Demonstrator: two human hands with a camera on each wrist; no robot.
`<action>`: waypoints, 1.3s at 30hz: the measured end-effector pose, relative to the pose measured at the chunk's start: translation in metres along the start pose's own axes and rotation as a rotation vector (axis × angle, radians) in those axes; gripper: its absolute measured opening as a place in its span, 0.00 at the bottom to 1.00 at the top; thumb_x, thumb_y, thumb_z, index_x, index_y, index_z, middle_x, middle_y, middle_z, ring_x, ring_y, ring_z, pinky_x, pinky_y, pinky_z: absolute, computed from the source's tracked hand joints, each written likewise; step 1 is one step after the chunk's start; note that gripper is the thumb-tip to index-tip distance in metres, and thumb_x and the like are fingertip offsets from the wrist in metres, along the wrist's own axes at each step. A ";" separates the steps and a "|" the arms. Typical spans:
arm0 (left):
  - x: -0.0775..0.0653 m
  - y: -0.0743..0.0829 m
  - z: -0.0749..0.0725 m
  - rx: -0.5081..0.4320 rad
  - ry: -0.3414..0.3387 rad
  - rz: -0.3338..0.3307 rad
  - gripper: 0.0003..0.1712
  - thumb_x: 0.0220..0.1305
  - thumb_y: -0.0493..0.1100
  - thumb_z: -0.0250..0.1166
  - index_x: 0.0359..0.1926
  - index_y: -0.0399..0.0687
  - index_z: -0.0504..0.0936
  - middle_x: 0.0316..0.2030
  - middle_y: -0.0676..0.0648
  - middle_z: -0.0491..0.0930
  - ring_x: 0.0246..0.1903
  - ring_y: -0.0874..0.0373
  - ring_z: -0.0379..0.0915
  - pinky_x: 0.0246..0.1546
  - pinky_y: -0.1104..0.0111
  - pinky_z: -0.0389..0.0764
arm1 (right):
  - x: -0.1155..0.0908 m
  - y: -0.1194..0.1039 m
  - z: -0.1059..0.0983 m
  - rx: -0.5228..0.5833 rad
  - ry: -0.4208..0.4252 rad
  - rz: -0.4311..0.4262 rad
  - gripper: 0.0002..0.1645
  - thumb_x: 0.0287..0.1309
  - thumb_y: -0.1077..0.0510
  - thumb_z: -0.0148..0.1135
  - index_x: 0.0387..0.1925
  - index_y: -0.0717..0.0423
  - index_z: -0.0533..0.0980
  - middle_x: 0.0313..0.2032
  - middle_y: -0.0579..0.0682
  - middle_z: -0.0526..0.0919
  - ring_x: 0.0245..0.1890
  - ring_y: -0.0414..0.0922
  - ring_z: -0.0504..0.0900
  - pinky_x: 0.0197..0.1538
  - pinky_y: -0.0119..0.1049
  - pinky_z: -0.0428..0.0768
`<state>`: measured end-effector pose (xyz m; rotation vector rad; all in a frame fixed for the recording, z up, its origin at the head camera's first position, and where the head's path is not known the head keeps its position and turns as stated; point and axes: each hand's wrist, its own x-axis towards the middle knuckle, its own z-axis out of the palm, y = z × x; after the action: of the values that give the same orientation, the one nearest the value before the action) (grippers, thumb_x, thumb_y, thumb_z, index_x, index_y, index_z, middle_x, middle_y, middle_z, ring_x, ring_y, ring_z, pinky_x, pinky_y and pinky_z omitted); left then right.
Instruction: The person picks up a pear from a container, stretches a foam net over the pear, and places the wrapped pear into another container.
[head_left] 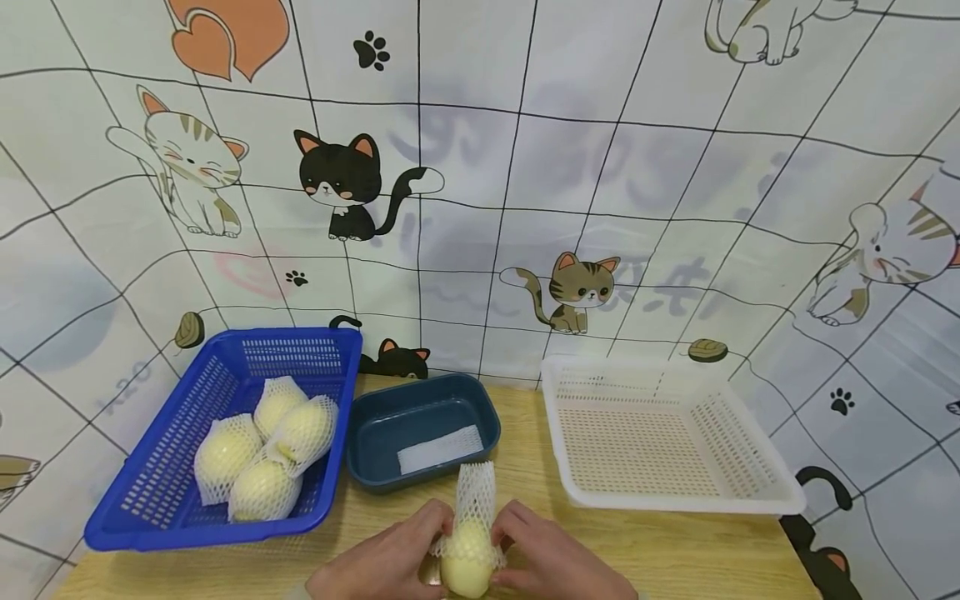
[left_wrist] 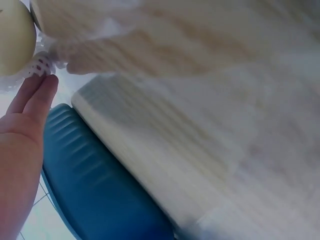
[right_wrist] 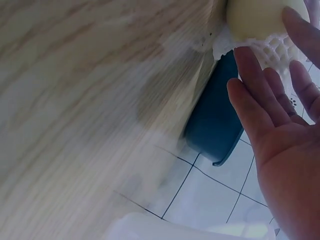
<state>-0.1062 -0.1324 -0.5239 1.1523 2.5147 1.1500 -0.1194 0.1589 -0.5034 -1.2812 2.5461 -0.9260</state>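
Observation:
At the front edge, a pale yellow round fruit (head_left: 467, 575) is partly inside a white foam net sleeve (head_left: 476, 492). The sleeve's loose end stretches away from me, and the fruit's near part is bare. From the left, my left hand (head_left: 390, 554) pinches the gathered net edge; its fingertips meet the net in the left wrist view. My right hand (head_left: 558, 554) holds the other side. In the right wrist view its thumb (right_wrist: 302, 30) lies on the fruit, with the fingers beside the net.
Several netted fruits (head_left: 228, 450) lie in a blue basket (head_left: 105, 533) at left. Beyond my hands stands a dark teal tray (head_left: 375, 425) with a flat empty foam net (head_left: 441, 450) in it. A white basket (head_left: 675, 502) stands at right. A cat-print sheet (head_left: 465, 183) hangs behind.

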 end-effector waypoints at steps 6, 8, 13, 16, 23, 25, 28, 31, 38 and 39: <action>-0.001 0.001 0.001 -0.007 -0.019 -0.067 0.38 0.57 0.66 0.74 0.60 0.63 0.64 0.41 0.62 0.72 0.35 0.71 0.72 0.34 0.77 0.77 | 0.002 -0.001 0.002 0.040 -0.038 0.042 0.14 0.64 0.45 0.71 0.44 0.39 0.74 0.43 0.33 0.73 0.39 0.30 0.74 0.43 0.24 0.77; -0.001 0.002 0.001 -0.032 -0.033 -0.105 0.39 0.58 0.65 0.75 0.62 0.64 0.65 0.43 0.63 0.73 0.36 0.71 0.73 0.34 0.76 0.77 | 0.003 -0.002 0.002 0.042 -0.045 0.039 0.13 0.65 0.46 0.70 0.43 0.39 0.74 0.43 0.32 0.73 0.39 0.29 0.73 0.42 0.23 0.77; 0.000 0.004 0.001 -0.072 -0.052 -0.130 0.41 0.61 0.64 0.73 0.70 0.69 0.63 0.54 0.63 0.73 0.44 0.71 0.74 0.42 0.74 0.79 | 0.004 -0.002 0.004 0.036 -0.064 0.021 0.11 0.66 0.49 0.70 0.40 0.40 0.73 0.40 0.32 0.74 0.37 0.28 0.72 0.40 0.23 0.76; -0.001 0.004 0.003 0.010 -0.036 -0.058 0.41 0.65 0.63 0.70 0.73 0.68 0.62 0.60 0.62 0.71 0.51 0.71 0.71 0.49 0.72 0.80 | 0.003 -0.002 0.006 0.005 -0.059 -0.001 0.11 0.66 0.51 0.70 0.39 0.41 0.73 0.38 0.32 0.73 0.36 0.28 0.71 0.39 0.22 0.75; 0.000 0.006 0.004 0.041 -0.043 0.009 0.36 0.72 0.55 0.67 0.74 0.69 0.61 0.69 0.56 0.65 0.59 0.66 0.69 0.57 0.68 0.79 | 0.002 -0.002 0.008 -0.070 -0.019 -0.023 0.10 0.68 0.51 0.69 0.39 0.41 0.73 0.37 0.32 0.72 0.34 0.27 0.70 0.38 0.21 0.73; 0.000 0.006 0.003 0.023 -0.061 -0.008 0.35 0.73 0.55 0.66 0.75 0.70 0.62 0.72 0.53 0.63 0.60 0.64 0.70 0.57 0.66 0.79 | 0.002 -0.003 0.008 -0.065 -0.020 -0.008 0.10 0.68 0.50 0.69 0.39 0.41 0.73 0.37 0.31 0.72 0.34 0.27 0.70 0.38 0.21 0.74; 0.000 0.006 0.003 0.011 -0.076 -0.020 0.34 0.74 0.54 0.65 0.75 0.71 0.64 0.75 0.48 0.61 0.62 0.61 0.70 0.58 0.64 0.80 | 0.002 -0.004 0.006 -0.059 -0.033 0.016 0.10 0.68 0.51 0.69 0.39 0.41 0.73 0.36 0.31 0.72 0.33 0.27 0.70 0.38 0.22 0.74; 0.002 0.004 0.003 0.007 -0.074 -0.016 0.33 0.72 0.51 0.67 0.74 0.71 0.66 0.75 0.49 0.61 0.61 0.62 0.71 0.57 0.65 0.80 | 0.003 -0.005 0.005 -0.053 -0.057 0.046 0.10 0.68 0.51 0.69 0.39 0.41 0.73 0.35 0.30 0.71 0.32 0.27 0.70 0.37 0.22 0.74; 0.002 0.003 0.004 0.016 -0.034 -0.015 0.34 0.68 0.47 0.71 0.71 0.71 0.70 0.70 0.53 0.65 0.56 0.66 0.72 0.54 0.68 0.80 | 0.002 -0.004 0.006 -0.075 -0.021 -0.004 0.13 0.64 0.57 0.71 0.36 0.41 0.72 0.34 0.31 0.70 0.32 0.27 0.69 0.35 0.19 0.72; 0.002 0.003 0.004 0.017 -0.028 -0.014 0.33 0.68 0.47 0.71 0.70 0.71 0.70 0.69 0.53 0.65 0.54 0.66 0.72 0.53 0.69 0.80 | 0.002 -0.003 0.006 -0.078 -0.009 -0.020 0.14 0.63 0.59 0.71 0.36 0.42 0.72 0.34 0.32 0.70 0.32 0.27 0.69 0.35 0.19 0.72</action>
<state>-0.1040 -0.1270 -0.5245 1.1448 2.5120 1.1039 -0.1158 0.1535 -0.5061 -1.3306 2.5912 -0.8306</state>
